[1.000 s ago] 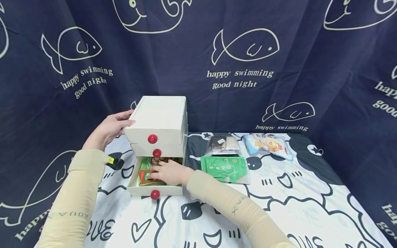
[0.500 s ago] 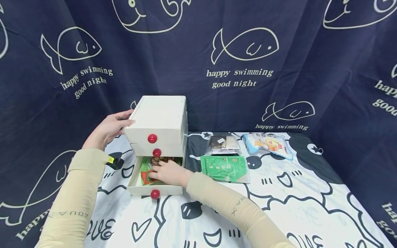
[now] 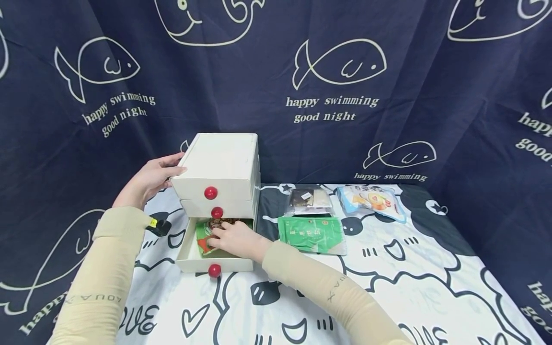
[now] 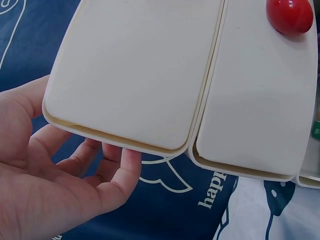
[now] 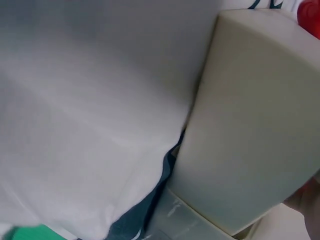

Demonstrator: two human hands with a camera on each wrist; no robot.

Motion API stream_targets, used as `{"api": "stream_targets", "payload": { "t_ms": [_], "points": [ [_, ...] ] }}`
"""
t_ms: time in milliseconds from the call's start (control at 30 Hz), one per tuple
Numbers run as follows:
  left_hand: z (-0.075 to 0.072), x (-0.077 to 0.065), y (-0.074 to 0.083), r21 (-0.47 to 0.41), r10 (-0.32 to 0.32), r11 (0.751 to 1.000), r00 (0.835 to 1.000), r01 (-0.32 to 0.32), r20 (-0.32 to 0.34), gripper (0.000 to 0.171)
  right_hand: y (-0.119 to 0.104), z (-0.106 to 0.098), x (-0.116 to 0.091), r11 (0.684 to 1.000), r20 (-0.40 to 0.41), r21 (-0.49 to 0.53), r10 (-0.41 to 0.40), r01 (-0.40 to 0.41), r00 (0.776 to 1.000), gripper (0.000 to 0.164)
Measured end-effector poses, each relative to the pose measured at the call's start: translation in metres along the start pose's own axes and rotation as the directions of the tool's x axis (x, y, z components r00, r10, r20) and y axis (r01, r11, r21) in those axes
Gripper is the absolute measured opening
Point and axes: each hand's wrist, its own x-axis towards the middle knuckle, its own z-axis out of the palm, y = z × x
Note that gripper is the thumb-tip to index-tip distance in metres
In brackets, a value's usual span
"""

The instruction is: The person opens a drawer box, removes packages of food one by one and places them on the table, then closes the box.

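A small white drawer cabinet (image 3: 220,155) with red ball knobs stands on the cloth. My left hand (image 3: 151,177) rests at its upper left edge, thumb on top; in the left wrist view bent fingers (image 4: 127,175) touch the side panel. The lowest drawer (image 3: 185,254) is pulled out. In it lies a green and orange food packet (image 3: 204,239) with a brown pictured part. My right hand (image 3: 239,240) reaches over the drawer's right wall, thumb and fingers spread on the packet and partly covering it. The right wrist view shows mostly the cabinet's side, with part of that hand at the edge.
Right of the cabinet lies a green pouch (image 3: 312,235). Behind it is a clear packet with dark and pale contents (image 3: 310,199), and farther right a blue and white bag (image 3: 373,201). A dark blue fish-print curtain (image 3: 276,96) hangs behind the cloth-covered table (image 3: 409,287).
The packet in the drawer has slid a little to the right, and less of its orange part shows. My right hand has shifted slightly with it. My left hand stays on the cabinet.
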Motion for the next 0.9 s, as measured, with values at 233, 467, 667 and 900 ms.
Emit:
{"api": "stream_targets", "payload": {
  "t_ms": [233, 467, 667, 900],
  "points": [
    [0.001, 0.0, 0.0, -0.006, 0.001, 1.0, 1.0, -0.001, 0.001, 0.075, 0.002, -0.008, -0.003, 0.999, -0.044, -0.038, 0.036, -0.037, 0.998, 0.027],
    [0.0, 0.0, 0.0, 0.0, 0.004, 1.0, 1.0, -0.004, 0.003, 0.074, 0.005, -0.015, -0.004, 0.999, -0.071, -0.032, 0.011, -0.014, 0.997, 0.031],
    [0.0, 0.001, -0.001, 0.008, 0.004, 1.0, 1.0, -0.004, 0.002, 0.075, 0.005, -0.021, -0.004, 1.0, -0.074, -0.02, 0.004, -0.005, 0.997, 0.029],
    [0.0, 0.0, -0.002, 0.018, 0.005, 1.0, 1.0, -0.004, -0.002, 0.075, 0.005, -0.035, -0.006, 1.0, -0.126, -0.008, -0.002, 0.001, 0.992, 0.025]
  ]
}}
